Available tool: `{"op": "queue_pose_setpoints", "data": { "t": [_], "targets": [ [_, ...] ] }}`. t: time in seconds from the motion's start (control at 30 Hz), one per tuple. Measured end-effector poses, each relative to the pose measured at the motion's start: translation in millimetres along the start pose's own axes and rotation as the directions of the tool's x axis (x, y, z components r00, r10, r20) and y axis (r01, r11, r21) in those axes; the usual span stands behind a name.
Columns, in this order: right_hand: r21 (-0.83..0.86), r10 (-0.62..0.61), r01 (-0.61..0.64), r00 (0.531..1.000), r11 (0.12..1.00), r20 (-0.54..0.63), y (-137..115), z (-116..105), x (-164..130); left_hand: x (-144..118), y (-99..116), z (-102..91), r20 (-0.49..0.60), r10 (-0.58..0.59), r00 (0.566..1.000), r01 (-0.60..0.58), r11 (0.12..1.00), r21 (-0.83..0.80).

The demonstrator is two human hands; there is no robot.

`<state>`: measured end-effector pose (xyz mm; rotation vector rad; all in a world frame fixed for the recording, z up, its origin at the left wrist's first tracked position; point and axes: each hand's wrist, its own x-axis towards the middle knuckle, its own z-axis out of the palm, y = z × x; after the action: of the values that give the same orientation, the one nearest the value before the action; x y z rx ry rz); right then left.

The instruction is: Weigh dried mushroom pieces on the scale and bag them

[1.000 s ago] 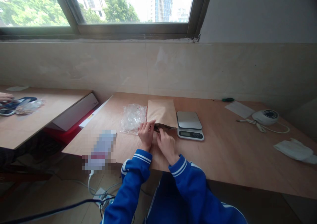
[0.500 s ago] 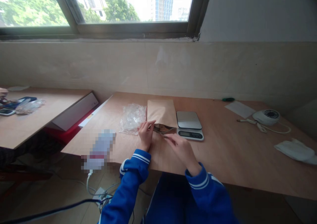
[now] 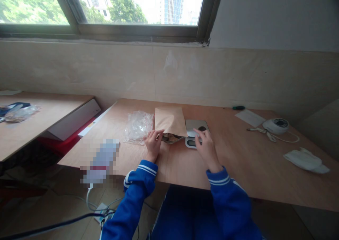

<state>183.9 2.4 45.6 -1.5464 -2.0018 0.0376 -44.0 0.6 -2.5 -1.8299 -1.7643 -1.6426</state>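
A brown paper pouch (image 3: pixel 169 120) lies flat on the wooden table (image 3: pixel 238 162), its shiny-lined mouth open toward me. My left hand (image 3: pixel 153 141) pinches the left edge of that mouth. My right hand (image 3: pixel 206 146) reaches over the small digital scale (image 3: pixel 191 124) just right of the pouch. A small dark piece (image 3: pixel 202 128) sits on the scale's platform at my fingertips; whether my fingers grip it is unclear. A crumpled clear plastic bag (image 3: pixel 138 126) lies left of the pouch.
At the right of the table lie a white round device with a cable (image 3: pixel 277 126), a sheet of paper (image 3: pixel 249 117), a green pen (image 3: pixel 238 107) and a white cloth (image 3: pixel 304 159). Another table (image 3: pixel 39 123) stands at the left with a plastic bag on it. Cables run across the floor.
My right hand has left the pouch mouth and moved right onto the scale, where a small dark piece now shows. My left hand has stayed on the pouch edge. The hand at the far-left table is gone.
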Motion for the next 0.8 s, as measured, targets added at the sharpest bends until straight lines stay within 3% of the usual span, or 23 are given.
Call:
{"op": "queue_pose_setpoints", "data": {
  "t": [0.1, 0.2, 0.3, 0.5, 0.8],
  "targets": [
    [0.182, -0.136, 0.109, 0.98, 0.977, 0.142, -43.5, 2.3, -17.4, 0.0, 0.2, -0.2, 0.005, 0.004, 1.0, -0.004, 1.0, 0.025],
    [0.048, -0.083, 0.072, 0.955, 0.996, 0.286, -70.9, 14.1, -21.0, 0.0, 0.5, -0.7, 0.001, 0.009, 1.0, -0.009, 1.0, 0.014],
    [-0.138, 0.002, 0.052, 0.931, 0.989, 0.366, -80.8, 26.8, -16.6, 0.0, 0.4, -0.9, -0.001, 0.01, 1.0, -0.01, 1.0, -0.001],
    [-0.199, 0.086, -0.025, 0.95, 0.98, 0.301, -80.7, 33.7, -12.4, 0.2, -0.6, 0.2, -0.036, 0.058, 0.998, -0.059, 0.998, -0.022],
    [0.024, -0.056, 0.053, 0.983, 0.998, 0.177, -60.0, 35.0, -20.6, 0.1, 0.2, 0.0, -0.032, 0.049, 0.998, -0.05, 0.999, -0.014]
  ]
}}
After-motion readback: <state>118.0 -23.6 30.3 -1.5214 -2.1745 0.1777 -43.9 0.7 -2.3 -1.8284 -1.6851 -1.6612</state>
